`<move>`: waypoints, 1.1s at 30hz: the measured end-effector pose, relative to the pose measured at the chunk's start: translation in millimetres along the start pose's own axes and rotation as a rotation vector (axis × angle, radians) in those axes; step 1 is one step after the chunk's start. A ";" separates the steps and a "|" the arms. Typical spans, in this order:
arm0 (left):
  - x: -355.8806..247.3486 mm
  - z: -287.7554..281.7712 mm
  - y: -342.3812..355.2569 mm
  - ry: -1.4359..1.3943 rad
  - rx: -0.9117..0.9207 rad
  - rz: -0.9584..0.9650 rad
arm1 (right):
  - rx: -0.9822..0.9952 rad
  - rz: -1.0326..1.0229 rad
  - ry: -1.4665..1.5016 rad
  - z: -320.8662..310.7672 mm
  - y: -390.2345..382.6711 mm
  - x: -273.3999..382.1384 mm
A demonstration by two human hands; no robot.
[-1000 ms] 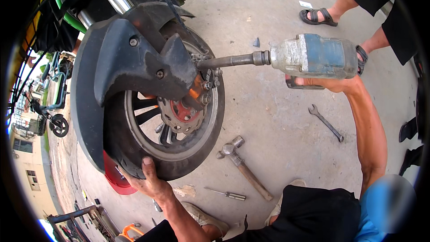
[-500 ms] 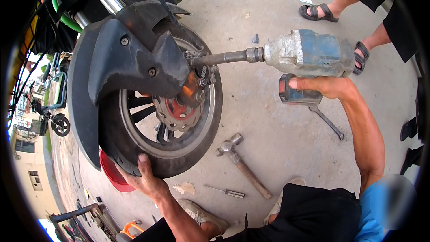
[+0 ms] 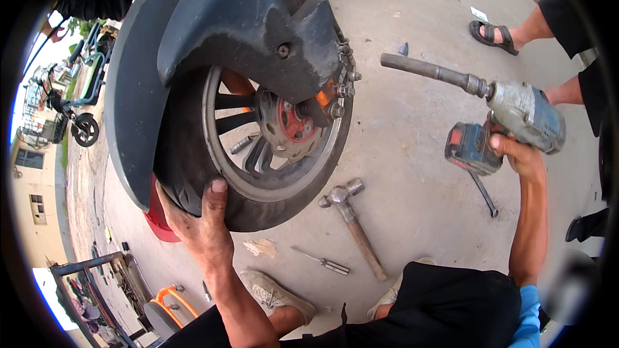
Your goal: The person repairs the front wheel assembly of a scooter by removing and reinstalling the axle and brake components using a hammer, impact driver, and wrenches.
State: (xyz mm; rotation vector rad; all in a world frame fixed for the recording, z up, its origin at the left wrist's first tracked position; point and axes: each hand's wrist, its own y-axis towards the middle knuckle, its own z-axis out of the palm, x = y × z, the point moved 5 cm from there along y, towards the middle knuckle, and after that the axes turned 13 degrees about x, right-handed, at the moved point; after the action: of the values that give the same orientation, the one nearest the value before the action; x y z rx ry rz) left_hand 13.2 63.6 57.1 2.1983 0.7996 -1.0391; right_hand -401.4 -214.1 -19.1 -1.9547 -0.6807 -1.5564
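Note:
A front wheel (image 3: 277, 203) with a black tyre and spoked rim sits under a dark fender (image 3: 245, 32). My left hand (image 3: 200, 219) grips the tyre at its lower left, thumb on the sidewall. In my right hand (image 3: 519, 153) is a blue and grey cordless impact wrench (image 3: 532, 109). Its long socket extension (image 3: 432, 71) points left toward the wheel hub but stands apart from it. Bolts (image 3: 342, 100) show at the fork's lower end, beside the red-centred brake disc (image 3: 296, 122). My right fingers are partly hidden behind the wrench's handle.
On the concrete lie a ball-peen hammer (image 3: 351, 222), a screwdriver (image 3: 325, 261) and a spanner (image 3: 483, 194). A red basin (image 3: 161, 219) is partly behind the tyre. Another person's sandalled foot (image 3: 495, 35) stands at the upper right. A metal rack (image 3: 90, 264) is at lower left.
The impact wrench has come off the bolts near the hub and moved right with my right hand. My left hand keeps its hold on the tyre; the view has shifted.

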 end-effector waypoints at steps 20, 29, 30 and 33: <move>83.7 -32.7 -9.6 -0.010 0.372 0.082 | 0.212 0.299 -0.474 174.7 -56.3 -82.4; 81.0 -49.8 11.2 -0.128 1.329 -0.089 | 0.467 0.360 -0.768 235.4 -86.4 -124.2; 92.7 -43.2 5.1 -0.328 1.301 -0.161 | 0.454 0.380 -0.820 235.6 -91.9 -136.5; 143.3 -3.1 -16.2 -1.067 1.158 -0.420 | 0.492 0.425 -0.850 240.9 -88.4 -119.7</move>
State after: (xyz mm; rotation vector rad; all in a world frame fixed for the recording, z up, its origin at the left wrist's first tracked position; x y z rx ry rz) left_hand 77.3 115.0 -61.4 1.6516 0.0764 -3.0397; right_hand -316.9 9.4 -171.0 -2.1215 -0.7938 -0.2231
